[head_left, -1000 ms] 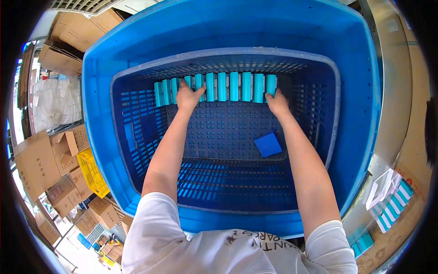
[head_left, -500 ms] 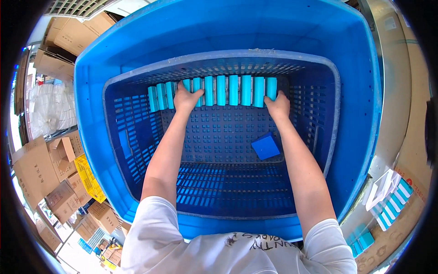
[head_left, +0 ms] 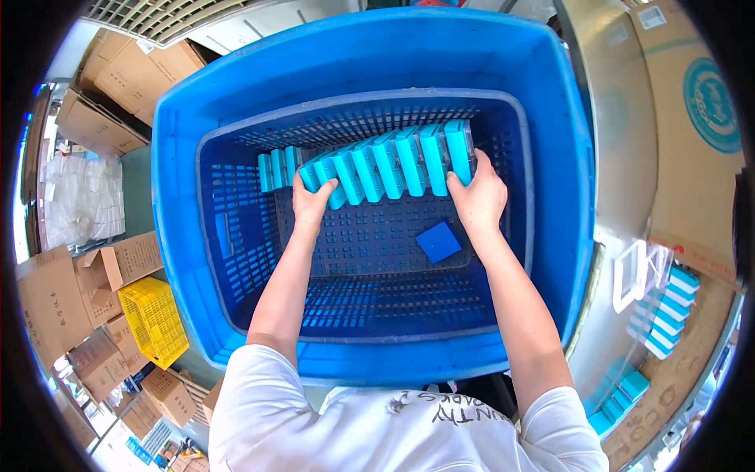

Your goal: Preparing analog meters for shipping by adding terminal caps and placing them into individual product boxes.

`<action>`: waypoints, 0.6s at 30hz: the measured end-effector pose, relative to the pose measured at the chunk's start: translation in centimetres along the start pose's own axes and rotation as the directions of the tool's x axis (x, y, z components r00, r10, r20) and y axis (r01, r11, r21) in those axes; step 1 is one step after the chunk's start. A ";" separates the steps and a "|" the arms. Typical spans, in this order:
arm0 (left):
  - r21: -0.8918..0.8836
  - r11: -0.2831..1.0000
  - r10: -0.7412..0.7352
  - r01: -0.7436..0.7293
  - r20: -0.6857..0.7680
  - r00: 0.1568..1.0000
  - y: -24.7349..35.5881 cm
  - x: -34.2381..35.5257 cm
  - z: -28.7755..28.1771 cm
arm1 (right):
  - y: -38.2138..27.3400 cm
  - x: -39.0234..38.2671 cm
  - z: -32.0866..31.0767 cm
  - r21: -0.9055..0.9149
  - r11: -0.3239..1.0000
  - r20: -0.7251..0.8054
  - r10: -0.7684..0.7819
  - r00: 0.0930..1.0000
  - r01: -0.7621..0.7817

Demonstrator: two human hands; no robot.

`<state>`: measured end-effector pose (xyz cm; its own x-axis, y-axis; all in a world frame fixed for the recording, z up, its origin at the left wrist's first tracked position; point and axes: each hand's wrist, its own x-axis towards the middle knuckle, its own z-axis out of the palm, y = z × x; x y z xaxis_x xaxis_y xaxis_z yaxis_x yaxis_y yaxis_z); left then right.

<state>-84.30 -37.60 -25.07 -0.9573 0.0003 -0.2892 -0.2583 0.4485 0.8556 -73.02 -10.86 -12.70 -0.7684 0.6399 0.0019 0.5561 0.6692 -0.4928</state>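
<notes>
Head view: hands (head_left: 313,206) (head_left: 481,198) clamp what look like teal boxes (head_left: 410,163).

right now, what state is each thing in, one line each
held row of teal boxes: slanted, gripped at both ends
left hand: closed on the row's left end
right hand: closed on its right end
three teal boxes: upright, left of the row
blue box: lying alone on the crate floor
dark blue crate: open-topped, inside the tub
blue tub: open-topped
</notes>
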 end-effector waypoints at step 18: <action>-0.405 0.548 0.837 -0.732 0.247 0.489 26.8 -29.4 7.1 | 12.7 -30.1 -29.2 0.267 0.957 -0.817 0.286 0.501 -0.112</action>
<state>-62.18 -19.28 3.29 -0.6521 0.5962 0.4682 0.5065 -0.1169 0.8543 -33.55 -10.61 6.41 0.0326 0.8205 0.5708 0.5337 0.4685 -0.7040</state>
